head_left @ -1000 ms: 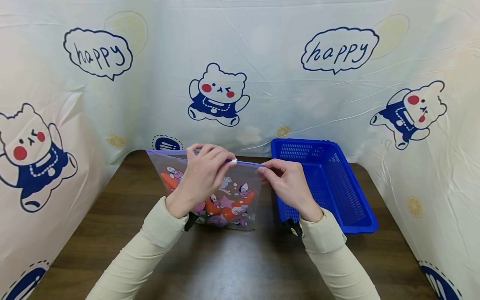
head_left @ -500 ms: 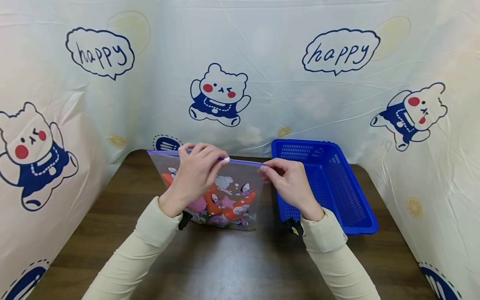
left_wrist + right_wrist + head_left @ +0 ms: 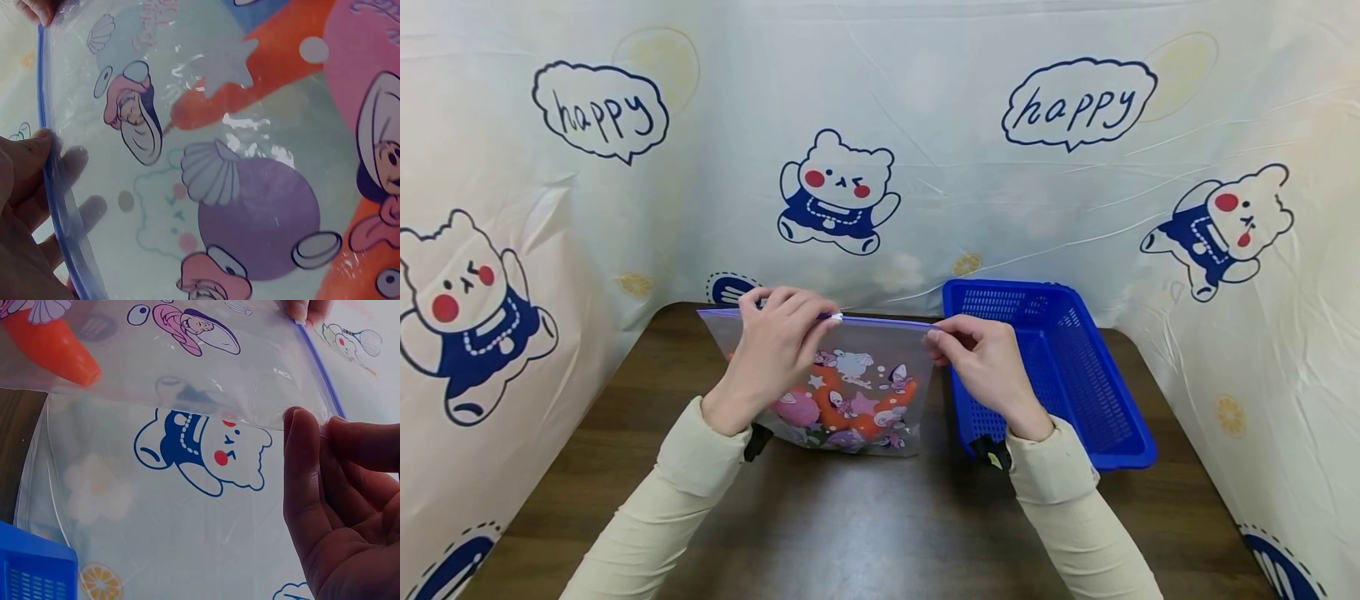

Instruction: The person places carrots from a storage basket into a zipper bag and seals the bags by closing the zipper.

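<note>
A clear zip bag [image 3: 880,358] with a blue-violet zip strip and cartoon shell prints stands on the table. Inside it lie an orange tapered piece [image 3: 53,353], a purple rounded piece [image 3: 269,219] and a pink rounded one [image 3: 796,408]. At the top edge, my left hand [image 3: 775,350] pinches the zip strip by the white slider [image 3: 837,316]. The strip right of the slider looks pressed together. My right hand [image 3: 988,362] pinches the bag's upper right corner between thumb and fingers. The left hand hides part of the bag's left side.
A blue perforated plastic basket [image 3: 1116,383] stands to the right of the bag, partly behind the right hand. Brown wooden table [image 3: 865,533] extends in front of the bag. A printed cloth [image 3: 955,167] encloses the table at the back and sides.
My left hand has moved left along the top of the bag, and the white slider has travelled left with it. The right hand keeps its pinch and has drifted slightly right.
</note>
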`<move>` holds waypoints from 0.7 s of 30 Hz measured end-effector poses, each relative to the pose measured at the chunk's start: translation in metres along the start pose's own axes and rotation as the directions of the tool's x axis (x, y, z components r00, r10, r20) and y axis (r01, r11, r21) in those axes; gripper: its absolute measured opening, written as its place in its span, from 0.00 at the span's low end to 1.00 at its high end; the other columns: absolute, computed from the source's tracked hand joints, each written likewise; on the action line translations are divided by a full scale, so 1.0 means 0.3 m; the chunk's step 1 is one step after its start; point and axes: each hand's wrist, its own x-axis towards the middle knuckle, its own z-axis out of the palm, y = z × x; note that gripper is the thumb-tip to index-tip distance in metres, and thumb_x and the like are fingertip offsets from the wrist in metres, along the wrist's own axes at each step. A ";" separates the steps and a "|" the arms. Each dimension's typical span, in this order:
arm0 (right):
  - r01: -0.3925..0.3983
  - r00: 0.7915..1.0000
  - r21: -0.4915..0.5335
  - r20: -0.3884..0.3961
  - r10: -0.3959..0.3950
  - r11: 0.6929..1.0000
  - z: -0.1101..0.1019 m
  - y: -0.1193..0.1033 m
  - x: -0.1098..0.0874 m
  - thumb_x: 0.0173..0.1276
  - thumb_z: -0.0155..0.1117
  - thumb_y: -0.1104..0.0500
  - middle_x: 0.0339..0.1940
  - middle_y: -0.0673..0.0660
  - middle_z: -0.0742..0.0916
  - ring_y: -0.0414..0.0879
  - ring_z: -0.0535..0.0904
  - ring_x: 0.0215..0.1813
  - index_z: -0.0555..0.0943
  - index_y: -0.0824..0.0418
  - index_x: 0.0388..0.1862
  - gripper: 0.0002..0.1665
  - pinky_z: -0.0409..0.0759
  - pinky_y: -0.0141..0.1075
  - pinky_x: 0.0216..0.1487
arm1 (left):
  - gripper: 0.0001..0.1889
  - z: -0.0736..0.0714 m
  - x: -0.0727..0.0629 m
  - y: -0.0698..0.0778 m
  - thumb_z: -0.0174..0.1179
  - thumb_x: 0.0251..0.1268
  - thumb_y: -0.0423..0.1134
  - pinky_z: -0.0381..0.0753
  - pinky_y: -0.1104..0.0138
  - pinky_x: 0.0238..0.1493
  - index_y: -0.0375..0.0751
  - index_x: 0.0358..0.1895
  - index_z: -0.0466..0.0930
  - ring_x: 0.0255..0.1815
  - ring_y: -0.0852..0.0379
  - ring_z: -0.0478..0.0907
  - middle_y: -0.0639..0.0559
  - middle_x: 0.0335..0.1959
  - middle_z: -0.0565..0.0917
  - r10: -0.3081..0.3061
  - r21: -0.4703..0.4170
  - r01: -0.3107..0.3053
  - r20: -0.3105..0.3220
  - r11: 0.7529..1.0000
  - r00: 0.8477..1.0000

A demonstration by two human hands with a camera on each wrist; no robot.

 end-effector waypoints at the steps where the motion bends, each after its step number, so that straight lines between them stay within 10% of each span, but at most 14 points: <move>1: 0.000 1.000 0.001 0.000 0.000 1.000 -0.001 0.001 0.001 0.69 0.62 0.62 0.30 0.58 0.88 0.49 0.85 0.30 0.85 0.63 0.37 0.07 0.86 0.42 0.36 | 0.07 -0.002 -0.002 -0.003 0.61 0.66 0.41 0.57 0.42 0.58 0.45 0.43 0.83 0.50 0.49 0.75 0.49 0.42 0.86 -0.001 0.002 0.001 -0.001 1.000 1.000; 21: -0.046 0.999 0.003 -0.028 0.046 0.999 -0.019 0.031 0.015 0.68 0.62 0.61 0.30 0.60 0.87 0.50 0.84 0.30 0.86 0.63 0.37 0.08 0.86 0.37 0.34 | 0.08 -0.030 -0.025 -0.053 0.61 0.65 0.39 0.56 0.41 0.58 0.42 0.44 0.83 0.48 0.47 0.75 0.47 0.40 0.87 -0.030 0.018 0.030 -0.019 0.999 0.999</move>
